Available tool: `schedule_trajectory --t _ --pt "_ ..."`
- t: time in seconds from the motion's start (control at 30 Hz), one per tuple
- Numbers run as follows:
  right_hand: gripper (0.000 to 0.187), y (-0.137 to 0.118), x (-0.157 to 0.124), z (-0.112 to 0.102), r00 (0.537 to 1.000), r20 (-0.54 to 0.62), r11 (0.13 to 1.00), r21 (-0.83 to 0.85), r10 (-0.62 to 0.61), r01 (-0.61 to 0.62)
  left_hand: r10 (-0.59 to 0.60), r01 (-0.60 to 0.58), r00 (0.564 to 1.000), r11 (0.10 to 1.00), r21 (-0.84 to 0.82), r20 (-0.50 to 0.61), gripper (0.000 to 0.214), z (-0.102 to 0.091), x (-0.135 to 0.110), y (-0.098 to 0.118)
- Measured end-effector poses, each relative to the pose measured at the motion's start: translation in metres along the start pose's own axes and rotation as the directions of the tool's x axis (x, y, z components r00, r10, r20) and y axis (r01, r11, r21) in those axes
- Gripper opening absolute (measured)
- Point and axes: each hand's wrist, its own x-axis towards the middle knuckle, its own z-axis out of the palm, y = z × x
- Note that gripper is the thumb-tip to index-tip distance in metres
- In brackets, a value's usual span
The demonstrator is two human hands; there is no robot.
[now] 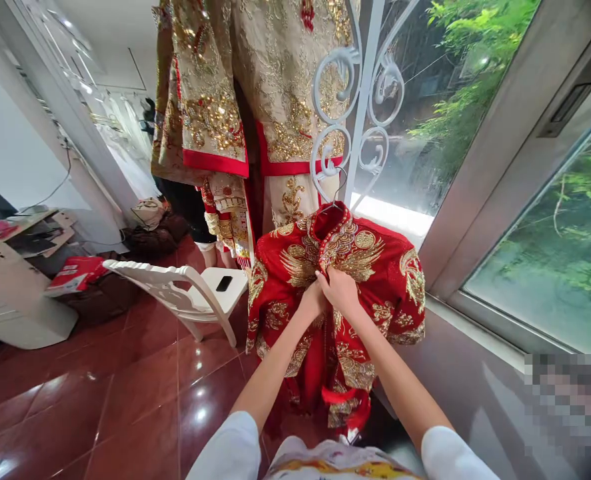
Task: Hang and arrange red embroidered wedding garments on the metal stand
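A red jacket point(390, 267) with gold embroidery and a stand-up collar hangs in front of me on a thin wire hanger point(344, 181). My left hand point(313, 300) and my right hand point(340, 291) meet at its front opening, just below the collar. Both are closed on the front edges, with the fingers partly hidden by each other and by the cloth. Below them the jacket's front hangs apart, showing red lining point(311, 360). What fastening lies between my fingers, I cannot make out.
White scrolled metalwork point(368, 87) rises behind the jacket. Long cream-and-gold embroidered garments point(285, 87) hang behind it. A white chair point(175, 283) on the left carries a black phone point(224, 284). A window frame point(475, 200) stands on the right, and a white desk point(15, 300) far left.
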Motion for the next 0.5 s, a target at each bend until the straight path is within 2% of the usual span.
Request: schedule_trajectory --t 0.07,0.13,0.17,0.2,0.23,0.27,0.3,0.33,0.37,0.43,0.47,0.5 --pt "0.044 0.009 -0.009 -0.006 0.996 -0.041 0.994 0.075 -0.076 0.079 0.018 -0.019 0.999 1.0 -0.016 -0.033 0.019 -0.014 -0.013 -0.007" --pt "0.043 0.036 -0.014 -0.022 0.975 -0.196 0.977 0.162 -0.106 0.139 0.069 -0.076 0.976 0.997 -0.024 -0.204 0.025 -0.04 -0.023 -0.015" --pt "0.041 0.056 -0.014 -0.031 0.944 -0.324 0.971 0.199 -0.066 0.136 0.101 -0.111 0.937 0.994 -0.011 -0.334 0.026 -0.057 -0.024 -0.021" --pt "0.039 0.081 -0.011 -0.039 0.887 -0.462 0.965 0.234 0.001 0.12 0.137 -0.146 0.87 0.989 0.017 -0.473 0.025 -0.075 -0.023 -0.028" --pt "0.038 0.108 -0.006 -0.046 0.803 -0.587 0.961 0.268 0.103 0.073 0.154 -0.154 0.791 0.987 0.051 -0.592 0.024 -0.094 -0.019 -0.036" --pt "0.038 0.136 0.001 -0.051 0.74 -0.65 0.951 0.305 0.172 0.047 0.152 -0.139 0.729 0.988 0.073 -0.667 0.025 -0.112 -0.013 -0.045" --pt "0.039 0.162 0.01 -0.053 0.727 -0.657 0.936 0.347 0.201 0.055 0.138 -0.128 0.686 0.989 0.068 -0.715 0.029 -0.128 -0.005 -0.055" --pt "0.043 0.184 0.019 -0.053 0.757 -0.614 0.905 0.419 0.223 0.074 0.138 -0.151 0.695 0.987 0.045 -0.706 0.033 -0.14 0.003 -0.064" --pt "0.047 0.202 0.028 -0.051 0.815 -0.532 0.848 0.521 0.231 0.099 0.148 -0.188 0.743 0.982 0.009 -0.653 0.036 -0.149 0.011 -0.072" --pt "0.05 0.221 0.041 -0.042 0.913 -0.359 0.736 0.669 0.195 0.106 0.136 -0.208 0.838 0.975 -0.08 -0.529 0.036 -0.152 0.023 -0.08" --pt "0.049 0.224 0.043 -0.037 0.937 -0.299 0.7 0.708 0.18 0.092 0.104 -0.182 0.855 0.978 -0.105 -0.509 0.035 -0.148 0.026 -0.081" --pt "0.048 0.225 0.044 -0.032 0.948 -0.264 0.678 0.731 0.178 0.076 0.058 -0.138 0.843 0.984 -0.112 -0.534 0.034 -0.142 0.027 -0.08"
